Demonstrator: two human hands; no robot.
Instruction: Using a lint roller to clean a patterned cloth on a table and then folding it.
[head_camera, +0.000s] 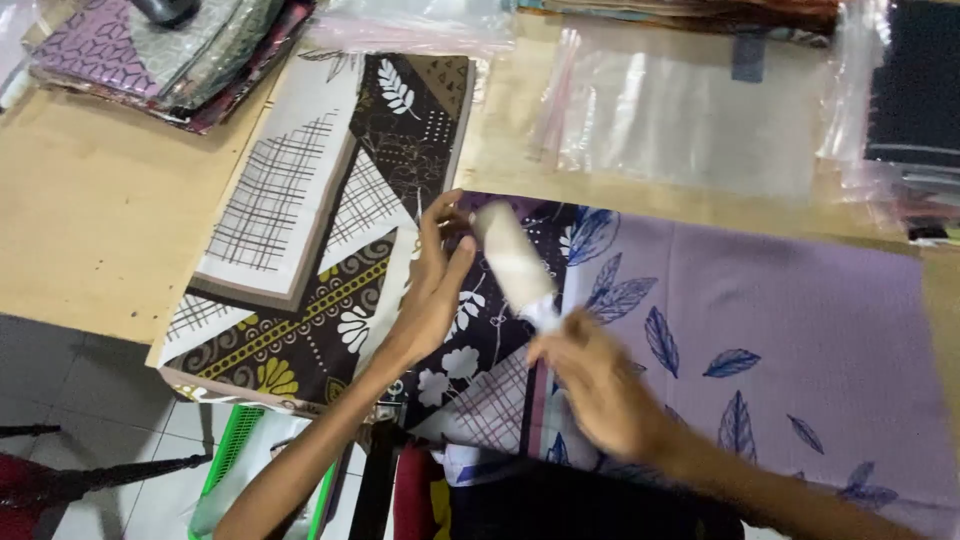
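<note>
A white roller (512, 255) is gripped at its handle by the blurred right hand (590, 380) and touched at its far end by the open left hand (435, 285), above the purple leaf-print cloth (780, 330), beside which a brown patterned cloth (320, 220) is spread on the table (90, 220).

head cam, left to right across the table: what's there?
Stack of folded fabrics → brown patterned cloth → left hand → white roll → right hand → purple leaf-print cloth.
</note>
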